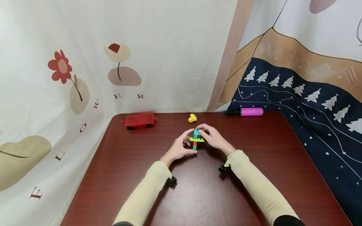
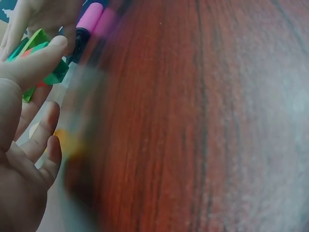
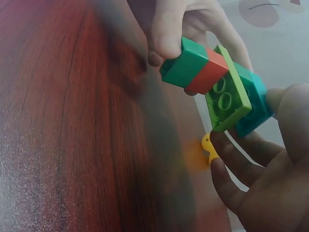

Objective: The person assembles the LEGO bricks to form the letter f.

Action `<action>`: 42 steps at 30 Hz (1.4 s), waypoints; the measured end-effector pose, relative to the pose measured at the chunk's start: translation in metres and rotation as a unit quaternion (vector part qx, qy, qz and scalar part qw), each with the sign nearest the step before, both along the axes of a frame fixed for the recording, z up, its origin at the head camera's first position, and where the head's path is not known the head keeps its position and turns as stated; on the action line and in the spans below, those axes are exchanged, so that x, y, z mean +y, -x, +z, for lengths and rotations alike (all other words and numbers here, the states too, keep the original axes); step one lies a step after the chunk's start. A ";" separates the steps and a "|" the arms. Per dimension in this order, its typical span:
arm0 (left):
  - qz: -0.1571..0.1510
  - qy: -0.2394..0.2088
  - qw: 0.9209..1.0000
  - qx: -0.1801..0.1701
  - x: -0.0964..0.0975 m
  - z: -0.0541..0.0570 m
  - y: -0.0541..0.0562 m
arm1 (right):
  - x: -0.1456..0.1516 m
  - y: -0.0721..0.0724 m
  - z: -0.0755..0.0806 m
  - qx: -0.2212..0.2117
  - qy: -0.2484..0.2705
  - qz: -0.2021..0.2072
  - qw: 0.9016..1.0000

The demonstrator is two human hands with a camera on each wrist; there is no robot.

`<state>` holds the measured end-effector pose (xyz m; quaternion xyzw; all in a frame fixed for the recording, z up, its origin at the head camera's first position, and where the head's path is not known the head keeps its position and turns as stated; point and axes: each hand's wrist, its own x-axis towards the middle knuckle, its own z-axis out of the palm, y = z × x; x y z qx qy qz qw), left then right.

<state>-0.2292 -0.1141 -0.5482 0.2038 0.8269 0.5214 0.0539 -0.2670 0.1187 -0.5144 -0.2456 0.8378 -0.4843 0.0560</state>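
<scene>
Both hands hold a small stack of toy building bricks above the middle of the table. At one end of the stack is a green brick, then a red brick, a lime-green plate lying crosswise, and a teal-blue brick at the other end. My left hand grips the stack, its thumb against the green end. From the other side, my right hand pinches the teal-blue end between thumb and fingers. In the left wrist view the left thumb partly hides the bricks.
Along the table's far edge stand a see-through red toy wagon with black wheels, a small yellow toy, and a purple cylinder with a black end and thin tip. Printed cloth hangs behind the brown table.
</scene>
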 end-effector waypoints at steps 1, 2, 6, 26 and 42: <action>0.000 0.003 1.000 0.002 0.000 0.000 0.000 | 0.000 0.001 0.000 -0.009 0.002 0.001 1.000; 0.000 0.010 1.000 0.001 0.000 -0.001 0.000 | 0.000 0.001 0.000 -0.018 0.002 0.000 1.000; 0.001 0.038 0.999 0.003 0.000 -0.003 0.000 | 0.001 0.003 -0.002 -0.043 -0.012 -0.008 0.999; 0.023 0.102 0.993 0.052 0.002 -0.014 0.002 | -0.001 0.010 -0.024 -0.034 -0.052 -0.033 0.998; 0.041 0.129 0.990 0.026 0.007 -0.013 0.001 | 0.000 0.013 -0.031 -0.019 -0.065 -0.035 0.997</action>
